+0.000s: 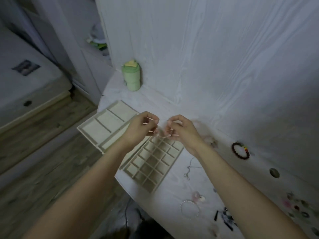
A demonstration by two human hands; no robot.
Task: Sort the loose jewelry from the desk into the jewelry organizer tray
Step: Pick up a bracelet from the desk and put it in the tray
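Both hands pinch a thin chain necklace (163, 128) between curled fingers, left hand (140, 128) and right hand (181, 131) close together. It hangs just above the gridded organizer tray (153, 166) below them.

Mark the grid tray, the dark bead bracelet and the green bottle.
grid tray (156, 167): head view, on a divider in the middle of its small compartments.
dark bead bracelet (233, 149): head view, on the beads of its left arc.
green bottle (132, 79): head view, on the middle of its body.
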